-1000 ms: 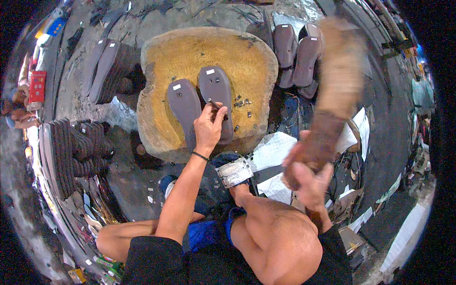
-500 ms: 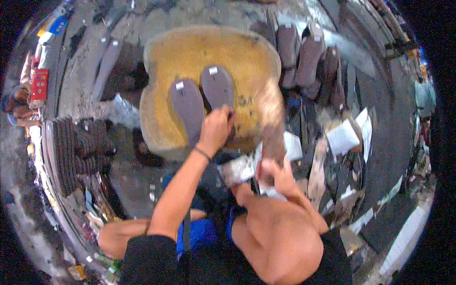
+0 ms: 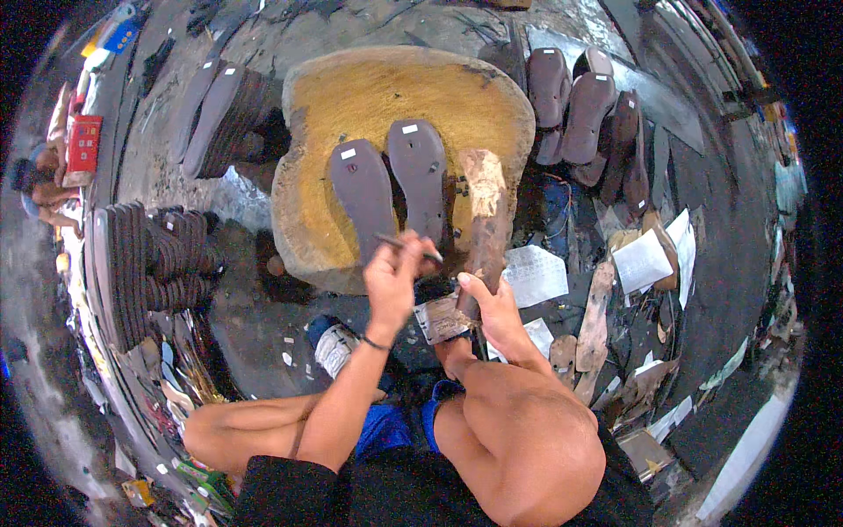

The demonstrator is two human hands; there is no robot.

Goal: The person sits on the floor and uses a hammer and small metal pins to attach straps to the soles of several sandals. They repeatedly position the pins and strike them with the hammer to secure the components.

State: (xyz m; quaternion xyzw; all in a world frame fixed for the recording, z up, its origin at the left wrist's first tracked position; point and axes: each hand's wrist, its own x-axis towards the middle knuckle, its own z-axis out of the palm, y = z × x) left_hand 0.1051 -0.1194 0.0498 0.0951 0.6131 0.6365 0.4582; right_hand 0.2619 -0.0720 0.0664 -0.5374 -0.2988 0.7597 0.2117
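Observation:
Two dark brown footwear soles, a left one (image 3: 362,189) and a right one (image 3: 418,167), lie side by side on a worn wooden block (image 3: 325,97), each with a small white label. My left hand (image 3: 391,285) pinches a short dark metal punch (image 3: 428,256), tilted sideways over the near ends of the soles. Fingers of my right hand (image 3: 500,318) wrap around the lower end of a rough wooden club (image 3: 488,220). Its pale, chipped upper end is over the block's right side, beside the right sole.
Stacked soles (image 3: 118,272) stand at the left, with another pile (image 3: 219,114) beyond. More soles (image 3: 587,105) lean at the far right. Paper sheets (image 3: 536,274) and sole-shaped pieces (image 3: 595,316) litter the right floor. A person (image 3: 44,189) is at the far left edge.
The club, blurred by motion before, now appears sharp in my right hand. My left hand has drawn back toward me, and the punch now lies sideways in its fingers.

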